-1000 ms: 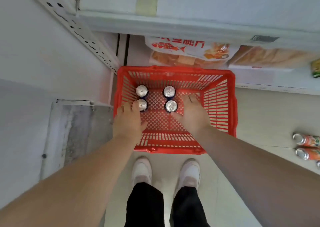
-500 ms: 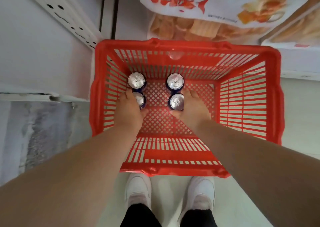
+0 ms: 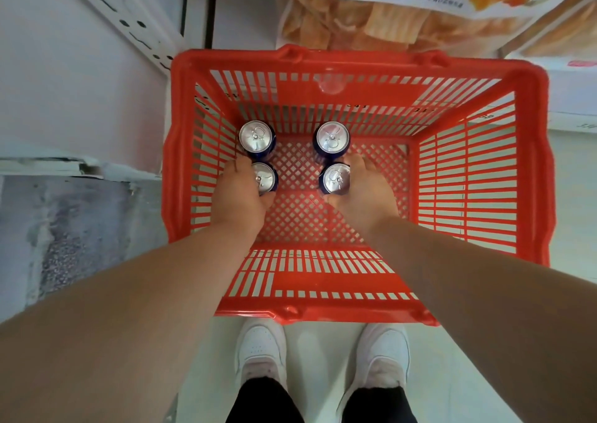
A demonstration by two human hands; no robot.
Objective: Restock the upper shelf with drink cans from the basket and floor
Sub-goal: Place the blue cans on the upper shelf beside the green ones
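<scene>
On the shop floor sits a red basket [image 3: 193, 106] with four cans. The left hand [image 3: 237, 195] and right hand [image 3: 366, 193] have now closed on the near left can [image 3: 266, 177] and near right can [image 3: 336, 178], ready to lift.

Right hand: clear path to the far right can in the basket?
Probably yes. The right hand already wraps the near right can; the far right can stands just beyond its fingertips, top uncovered, inside the open basket.

Red basket [image 3: 529, 170], 4 upright cans, left hand [image 3: 237, 196] and right hand [image 3: 365, 193] each gripping 1
</scene>
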